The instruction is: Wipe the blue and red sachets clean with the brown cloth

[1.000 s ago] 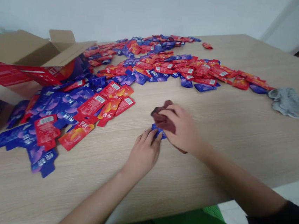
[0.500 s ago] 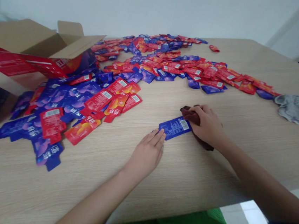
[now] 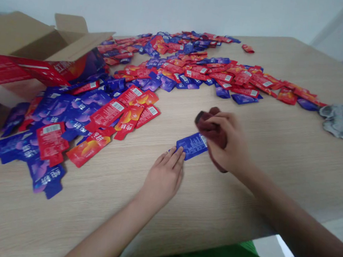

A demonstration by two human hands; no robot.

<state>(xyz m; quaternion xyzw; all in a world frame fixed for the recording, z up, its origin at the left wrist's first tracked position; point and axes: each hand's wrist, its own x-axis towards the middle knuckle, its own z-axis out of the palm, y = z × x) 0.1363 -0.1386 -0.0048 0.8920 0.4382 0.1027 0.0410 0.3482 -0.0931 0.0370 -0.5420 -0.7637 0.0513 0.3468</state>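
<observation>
A blue sachet (image 3: 192,145) with white print lies flat on the table in front of me. My left hand (image 3: 164,172) rests palm down, its fingers stretched out flat over the sachet's left end. In my right hand (image 3: 229,144) is a bunched dark maroon cloth (image 3: 212,128) with a blackish corner, gripped between thumb and fingers. That hand is a little above the sachet's right end and hides part of it. Whether the cloth touches the sachet, I cannot tell.
Flat red and blue sachets (image 3: 104,116) are heaped at the left beside an open cardboard box (image 3: 67,39). A long row of plumper sachets (image 3: 207,73) curves across the back. At the right edge lies a crumpled grey cloth (image 3: 342,120); one red sachet (image 3: 247,49) sits apart.
My right hand has lifted and moved left with the cloth, now covering more of the sachet's right end. My left hand stays on the sachet. The whole view has shifted slightly.
</observation>
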